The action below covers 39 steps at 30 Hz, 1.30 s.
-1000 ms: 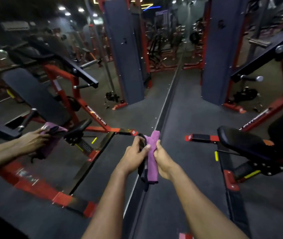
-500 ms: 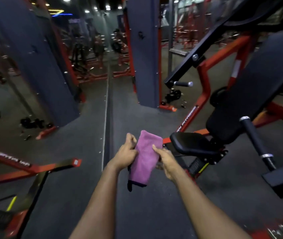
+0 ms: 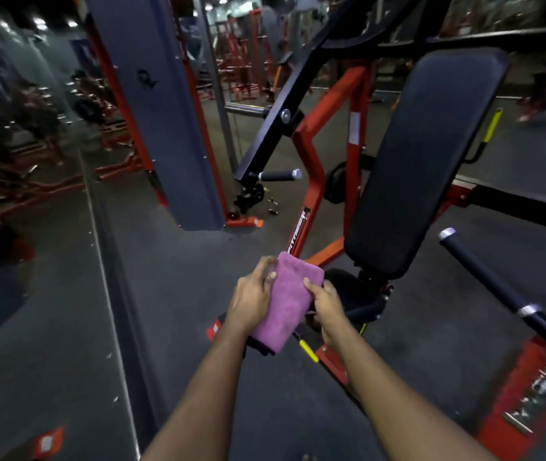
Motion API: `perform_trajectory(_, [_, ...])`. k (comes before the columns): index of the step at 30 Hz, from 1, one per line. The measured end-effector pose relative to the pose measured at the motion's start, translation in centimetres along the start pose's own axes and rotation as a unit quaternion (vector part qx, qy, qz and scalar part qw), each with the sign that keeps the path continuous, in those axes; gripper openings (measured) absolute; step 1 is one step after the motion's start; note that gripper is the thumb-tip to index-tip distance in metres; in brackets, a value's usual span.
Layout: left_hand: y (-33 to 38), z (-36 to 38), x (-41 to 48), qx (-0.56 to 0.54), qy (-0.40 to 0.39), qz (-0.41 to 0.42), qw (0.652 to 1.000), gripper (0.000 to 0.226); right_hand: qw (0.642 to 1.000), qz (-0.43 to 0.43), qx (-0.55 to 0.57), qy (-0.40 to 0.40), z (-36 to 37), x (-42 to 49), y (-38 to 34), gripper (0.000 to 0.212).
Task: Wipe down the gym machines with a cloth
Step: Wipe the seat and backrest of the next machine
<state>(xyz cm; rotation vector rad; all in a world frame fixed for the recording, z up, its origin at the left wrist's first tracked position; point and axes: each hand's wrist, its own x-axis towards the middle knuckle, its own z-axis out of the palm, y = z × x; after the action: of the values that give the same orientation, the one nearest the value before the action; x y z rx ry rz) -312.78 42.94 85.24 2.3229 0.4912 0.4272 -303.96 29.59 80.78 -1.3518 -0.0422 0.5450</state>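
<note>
Gripping cloth [image 3: 289, 301], seat [image 3: 356, 291] partly hidden

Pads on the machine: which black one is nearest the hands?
The small seat pad, low beside the right hand holding the cloth. The other, the big back pad, stands tilted, higher and farther away.

Dark rubber floor [image 3: 171, 294]; red-framed machine [image 3: 314, 168] and grey column [image 3: 171, 128] standing on it.

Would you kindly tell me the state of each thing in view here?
cloth: folded, held between both hands
left hand: grips the cloth's left side
right hand: pinches the cloth's right edge
back pad: tilted back, nothing on it
seat: partly hidden behind the right hand
</note>
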Motion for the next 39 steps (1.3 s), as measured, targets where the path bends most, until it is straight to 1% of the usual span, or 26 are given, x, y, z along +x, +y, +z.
perform_trajectory(2, [-1.8,0.0,5.5,0.015,-0.015,0.012,1.0,0.026,1.0,0.003,0.011,0.018,1.3,5.1,-1.0,0.017])
perform_trajectory(3, [-2.1,0.0,7.1,0.023,-0.016,0.019,0.999,0.026,1.0,0.002,0.013,0.02,1.6,6.3,-1.6,0.016])
perform_trajectory(4, [-2.6,-0.2,9.5,0.025,-0.02,0.023,0.999,0.027,1.0,0.004,0.019,0.023,2.3,8.2,-2.2,0.017])
perform_trajectory(7, [-3.5,-0.7,16.2,0.025,-0.036,0.034,0.998,0.029,1.0,-0.012,0.015,0.021,4.0,13.8,-4.3,0.034])
perform_trajectory(10, [-4.5,-0.8,22.5,0.018,-0.057,0.052,0.997,0.032,0.999,-0.026,-0.01,0.039,5.7,19.9,-5.9,0.035])
perform_trajectory(12, [-5.3,-0.6,26.1,0.028,-0.082,0.063,0.994,0.038,0.997,-0.016,-0.01,0.08,6.7,23.9,-6.3,0.032])
perform_trajectory(15, [-6.7,0.7,30.5,0.055,-0.132,0.06,0.988,0.059,0.989,-0.011,-0.021,0.144,7.4,28.1,-6.2,0.024])
perform_trajectory(17, [-8.0,2.1,33.6,0.075,-0.175,0.059,0.98,0.069,0.977,-0.014,-0.036,0.208,8.0,30.5,-5.9,0.026])
perform_trajectory(19, [-8.9,3.5,36.1,0.093,-0.179,0.077,0.976,0.064,0.964,-0.017,-0.04,0.263,8.4,32.1,-5.9,0.028])
perform_trajectory(21, [-9.6,4.6,38.3,0.104,-0.161,0.112,0.975,0.055,0.95,-0.013,-0.038,0.308,8.7,33.6,-5.5,0.029])
perform_trajectory(23, [-10.4,5.4,40.8,0.09,-0.161,0.161,0.97,0.054,0.934,-0.01,-0.018,0.356,8.9,34.7,-5.1,0.03])
perform_trajectory(25, [-10.9,6.0,42.9,0.084,-0.181,0.22,0.955,0.052,0.917,-0.004,0.001,0.398,9.0,34.9,-4.6,0.031])
perform_trajectory(28, [-11.2,7.9,45.1,0.076,-0.26,0.301,0.915,0.057,0.883,0.0,0.024,0.469,9.2,34.1,-3.8,0.032])
perform_trajectory(30, [-11.5,9.4,45.6,0.062,-0.299,0.33,0.893,0.062,0.868,0.007,0.043,0.495,8.9,33.1,-2.8,0.031])
perform_trajectory(33, [-11.6,12.4,45.2,0.05,-0.374,0.359,0.853,0.052,0.837,0.002,0.09,0.539,7.5,31.4,-0.3,0.037])
perform_trajectory(35, [-11.7,14.0,44.2,0.048,-0.413,0.369,0.831,0.047,0.823,-0.001,0.107,0.558,6.6,30.0,1.7,0.04])
perform_trajectory(37, [-12.0,15.5,42.9,0.038,-0.451,0.374,0.809,0.049,0.812,0.0,0.14,0.567,6.2,28.6,3.7,0.035])
perform_trajectory(39, [-12.4,18.0,41.1,0.016,-0.491,0.397,0.775,0.049,0.791,0.001,0.182,0.584,5.1,27.3,6.2,0.026])
